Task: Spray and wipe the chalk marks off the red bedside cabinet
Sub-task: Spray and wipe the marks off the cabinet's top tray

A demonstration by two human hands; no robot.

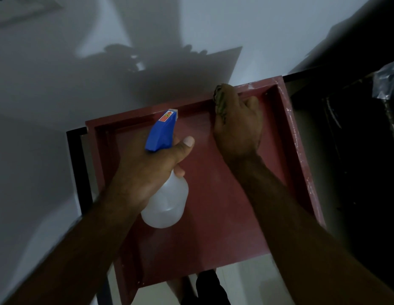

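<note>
Mid-task, wiping stage. Cabinet (pixel 213 205) top is a red tray-like surface with a raised rim, seen from above and pushed up to the wall (pixel 59 84) at its far edge. Left hand (pixel 145 170) holds the bottle (pixel 167 201) over the left half, fingers wrapped round the neck, nozzle aimed at the far edge. Right hand (pixel 238 126) has its fingers curled over the cloth (pixel 220 100), pressing it on the far rim right of centre. Flat panel and left part of the rim look clean. Left to do: white chalk marks (pixel 257 84) on the far rim toward the far-right corner, plus smears down the right rim. Room: open along the rim to the right; the wall blocks any overshoot past the far edge, and dark furniture sits just beside the right edge, so keep strokes along the rim.
</note>
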